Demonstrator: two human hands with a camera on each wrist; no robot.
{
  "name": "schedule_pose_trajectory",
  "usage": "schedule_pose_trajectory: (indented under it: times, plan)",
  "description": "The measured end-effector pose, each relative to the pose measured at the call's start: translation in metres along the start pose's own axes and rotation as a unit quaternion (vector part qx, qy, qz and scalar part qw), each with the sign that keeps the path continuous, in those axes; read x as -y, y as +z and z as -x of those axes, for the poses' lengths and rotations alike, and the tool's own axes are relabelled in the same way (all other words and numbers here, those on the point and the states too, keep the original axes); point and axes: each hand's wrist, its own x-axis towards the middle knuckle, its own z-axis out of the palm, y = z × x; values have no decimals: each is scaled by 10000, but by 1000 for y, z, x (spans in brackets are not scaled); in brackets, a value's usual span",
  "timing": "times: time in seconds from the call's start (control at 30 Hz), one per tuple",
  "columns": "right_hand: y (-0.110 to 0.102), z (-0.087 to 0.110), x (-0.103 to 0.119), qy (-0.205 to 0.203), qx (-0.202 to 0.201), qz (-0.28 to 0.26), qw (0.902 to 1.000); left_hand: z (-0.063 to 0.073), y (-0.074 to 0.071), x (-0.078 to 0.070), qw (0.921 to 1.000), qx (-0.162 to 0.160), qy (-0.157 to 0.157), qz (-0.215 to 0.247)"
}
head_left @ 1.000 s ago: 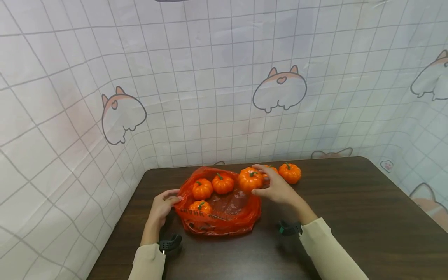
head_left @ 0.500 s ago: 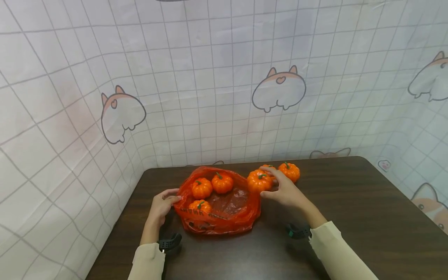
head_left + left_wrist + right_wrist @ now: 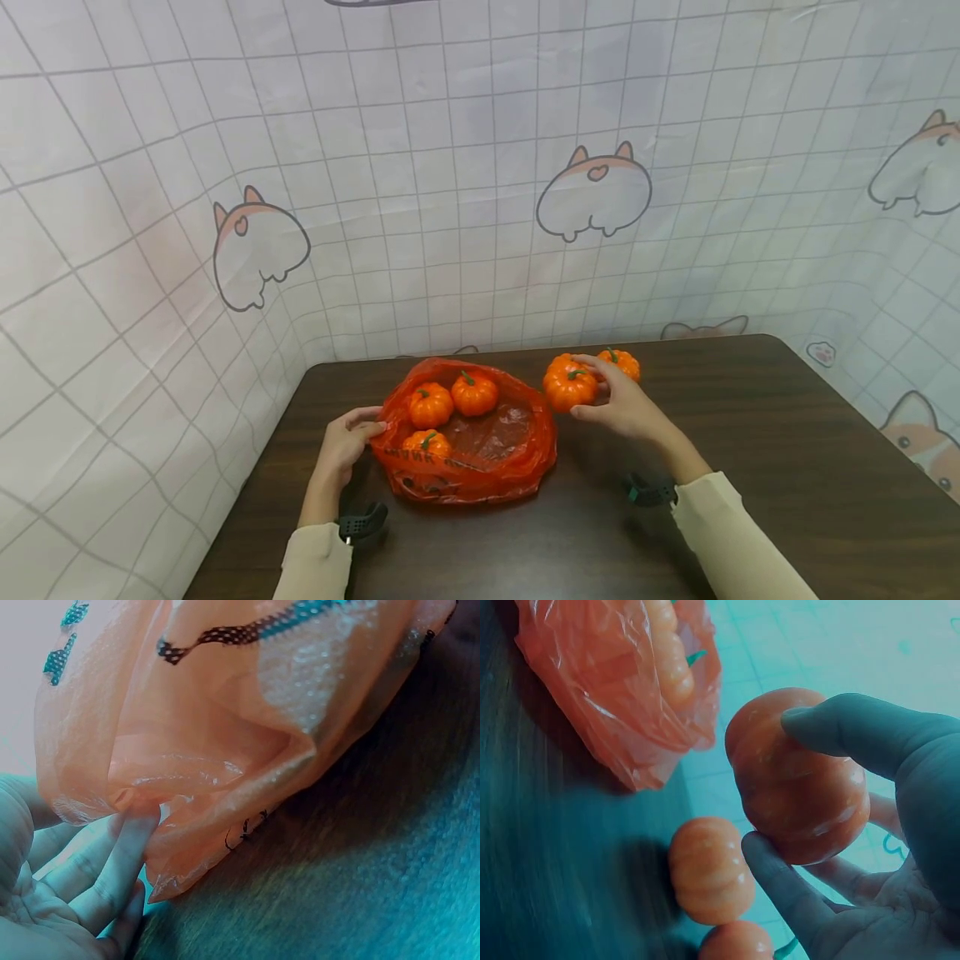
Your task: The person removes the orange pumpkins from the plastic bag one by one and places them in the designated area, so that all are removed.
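A red plastic bag (image 3: 487, 486) sits with its mouth wide on the table. Inside lie three small orange pumpkins with green stems: one at the back left (image 3: 431, 406), one at the back right (image 3: 475, 394) and one in front (image 3: 427, 444), partly behind the bag's wall. My left hand (image 3: 345, 442) pinches the bag's left rim between thumb and fingers. Just right of the bag, my right hand (image 3: 626, 404) grips another pumpkin (image 3: 567, 386) by its sides, above the table in the right wrist view.
On the dark wooden table (image 3: 735, 433), a pumpkin (image 3: 622, 364) stands beyond my right hand. The right wrist view shows it close to a second pumpkin (image 3: 711, 870), hidden in the head view. A white grid-patterned cloth (image 3: 465, 208) hangs behind and at the sides.
My right hand has moved right with its pumpkin, from over the bag's right rim to beside the bag. The left hand and the bag stay put.
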Motion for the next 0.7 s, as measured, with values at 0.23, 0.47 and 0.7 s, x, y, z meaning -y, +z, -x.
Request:
schedule_pose_trajectory:
  times: [0.23, 0.47, 0.7]
  plan:
    - [-5, 1, -7, 133, 26, 92, 9999, 1, 0, 0, 10000, -31, -49, -26]
    - [-6, 1, -15, 283, 103, 161, 9994, 1, 0, -1, 10000, -32, -42, -13]
    - [-7, 1, -22, 419, 158, 337, 9984, 1, 0, -2, 10000, -18, -55, -14]
